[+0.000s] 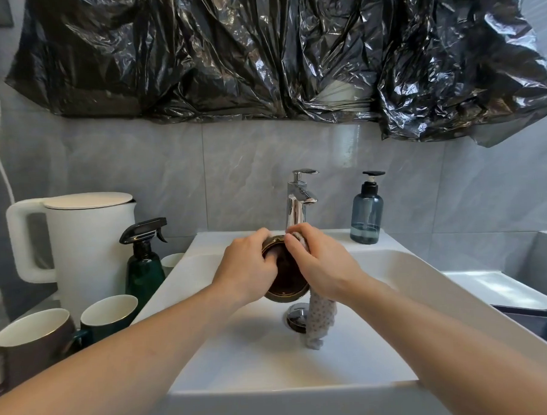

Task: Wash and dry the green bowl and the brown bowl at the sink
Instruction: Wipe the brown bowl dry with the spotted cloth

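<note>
Head view: hands grip brown bowl (286, 277) and cloth (319, 318) over sink (410, 283), faucet (298, 203) close behind.

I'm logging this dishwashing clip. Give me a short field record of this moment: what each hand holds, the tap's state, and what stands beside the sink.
left hand: left hand grips the brown bowl, tilted over the sink
right hand: right hand presses a spotted cloth into the bowl; the cloth's end hangs down
tap: faucet, no water stream visible
left of sink: white kettle, green spray bottle, two mugs
right rear: soap dispenser
green bowl: not identifiable
</note>
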Motion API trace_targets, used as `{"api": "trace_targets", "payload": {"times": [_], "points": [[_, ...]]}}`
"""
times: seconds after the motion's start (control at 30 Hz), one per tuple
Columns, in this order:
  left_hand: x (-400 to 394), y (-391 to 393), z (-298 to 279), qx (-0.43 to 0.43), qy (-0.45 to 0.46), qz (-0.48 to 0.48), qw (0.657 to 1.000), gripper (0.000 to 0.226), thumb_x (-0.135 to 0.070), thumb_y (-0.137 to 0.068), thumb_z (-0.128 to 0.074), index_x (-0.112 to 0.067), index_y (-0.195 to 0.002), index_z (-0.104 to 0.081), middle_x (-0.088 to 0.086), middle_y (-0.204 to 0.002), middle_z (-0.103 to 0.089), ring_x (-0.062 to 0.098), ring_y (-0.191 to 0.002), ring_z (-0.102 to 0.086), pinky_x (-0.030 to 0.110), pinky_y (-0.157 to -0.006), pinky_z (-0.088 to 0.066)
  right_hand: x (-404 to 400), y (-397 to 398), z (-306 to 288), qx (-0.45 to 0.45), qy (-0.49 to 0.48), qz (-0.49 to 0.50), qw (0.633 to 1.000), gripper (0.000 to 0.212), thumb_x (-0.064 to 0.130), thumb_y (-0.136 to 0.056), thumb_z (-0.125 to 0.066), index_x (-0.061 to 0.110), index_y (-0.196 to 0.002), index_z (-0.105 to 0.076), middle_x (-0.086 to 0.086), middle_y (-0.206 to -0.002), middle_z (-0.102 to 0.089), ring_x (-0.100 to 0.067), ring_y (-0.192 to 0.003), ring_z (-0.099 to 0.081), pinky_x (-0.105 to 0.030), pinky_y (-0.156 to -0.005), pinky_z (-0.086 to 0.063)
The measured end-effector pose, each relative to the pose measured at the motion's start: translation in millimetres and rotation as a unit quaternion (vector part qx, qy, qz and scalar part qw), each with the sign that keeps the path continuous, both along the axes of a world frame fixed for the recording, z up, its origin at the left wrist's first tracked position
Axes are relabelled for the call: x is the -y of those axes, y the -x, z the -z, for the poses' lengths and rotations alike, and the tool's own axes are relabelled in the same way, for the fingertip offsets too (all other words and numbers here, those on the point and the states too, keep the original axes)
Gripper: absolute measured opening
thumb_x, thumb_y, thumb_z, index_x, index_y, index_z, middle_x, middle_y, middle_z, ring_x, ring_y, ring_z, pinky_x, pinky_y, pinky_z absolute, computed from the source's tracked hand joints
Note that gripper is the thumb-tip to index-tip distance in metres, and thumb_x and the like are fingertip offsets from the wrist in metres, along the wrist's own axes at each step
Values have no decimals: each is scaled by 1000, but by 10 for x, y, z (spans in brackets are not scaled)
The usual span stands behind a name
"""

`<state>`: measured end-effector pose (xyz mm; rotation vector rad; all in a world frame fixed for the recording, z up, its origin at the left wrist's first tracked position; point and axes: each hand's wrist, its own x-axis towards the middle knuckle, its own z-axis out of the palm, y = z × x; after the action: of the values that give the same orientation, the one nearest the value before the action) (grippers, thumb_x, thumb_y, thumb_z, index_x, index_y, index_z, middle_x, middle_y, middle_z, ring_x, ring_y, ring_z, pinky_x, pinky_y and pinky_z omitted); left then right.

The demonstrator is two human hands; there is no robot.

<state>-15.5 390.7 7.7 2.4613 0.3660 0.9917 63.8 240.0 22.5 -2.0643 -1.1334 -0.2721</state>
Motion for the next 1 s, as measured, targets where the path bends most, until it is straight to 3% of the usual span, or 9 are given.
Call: {"api": "trace_targets", "payload": {"times": [0.1,0.23,0.33,0.43,0.57,0.63,0.73,0.83,1.0], "points": [[9,-17,-40,39,29,-40,998,16,-22,-101,-54,-24,-86,-61,-1,-82,-67,30,-83,-60,36,-66,-43,10,15,-10,-12,-10,-33,999,44,56,-97,-30,37,-129,-54,8,-118,-65,-15,-109,-60,-43,-97,-50],[-86,-37,-108,98,154,-80,980,22,-26,-106,-48,-22,-91,-63,0,-83,-65,32,-79,-67,48,-63,-61,-5,56,14,-82,-20,-85,993,40,45,-100,-34,36,-138,-46,6,-127,-65,-15,-118,-58,-47,-107,-45],[-121,-1,-94,80,129,-79,985,21,-26,-106,-46,-23,-92,-62,2,-84,-66,34,-78,-67,52,-66,-62,-28,68,39,-79,-4,-82,994,54,48,-105,-32,32,-156,-31,4,-144,-57,-16,-132,-51,-45,-116,-39],[-34,10,-50,42,62,-40,996,18,-22,-105,-49,-22,-93,-62,5,-88,-69,32,-83,-64,40,-70,-53,-1,44,33,-57,-12,-66,996,67,53,-99,-28,29,-162,-26,4,-156,-49,-15,-142,-45,-41,-119,-36],[3,-17,-77,55,58,-61,995,19,-22,-106,-49,-22,-91,-61,4,-87,-68,30,-80,-61,37,-65,-49,6,19,45,-81,-21,-70,994,53,45,-108,-33,29,-158,-31,2,-142,-60,-17,-129,-55,-43,-114,-42],[-23,-9,-114,78,131,-71,986,22,-24,-107,-46,-20,-93,-63,6,-89,-66,32,-76,-66,42,-54,-58,-23,30,67,-124,-18,-91,988,38,46,-109,-36,31,-143,-42,4,-126,-67,-15,-118,-61,-46,-109,-46],[-26,21,-161,100,231,-72,965,23,-26,-110,-43,-16,-108,-64,9,-105,-65,33,-84,-69,33,-42,-58,-69,66,90,-177,-2,-118,977,36,59,-104,-39,31,-125,-47,4,-115,-70,-15,-113,-64,-49,-108,-48],[6,34,-160,82,274,-21,958,21,-26,-111,-44,-17,-116,-61,9,-114,-65,27,-88,-68,32,-47,-61,-61,57,82,-160,-22,-104,981,56,66,-98,-38,29,-140,-41,5,-125,-67,-16,-118,-61,-50,-109,-48],[27,23,-113,11,249,27,968,14,-26,-106,-56,-19,-116,-63,6,-109,-70,21,-78,-73,38,-57,-65,-1,-42,43,-130,-54,-56,988,35,50,-108,-34,28,-127,-52,3,-109,-71,-14,-106,-65,-45,-101,-52]]}}
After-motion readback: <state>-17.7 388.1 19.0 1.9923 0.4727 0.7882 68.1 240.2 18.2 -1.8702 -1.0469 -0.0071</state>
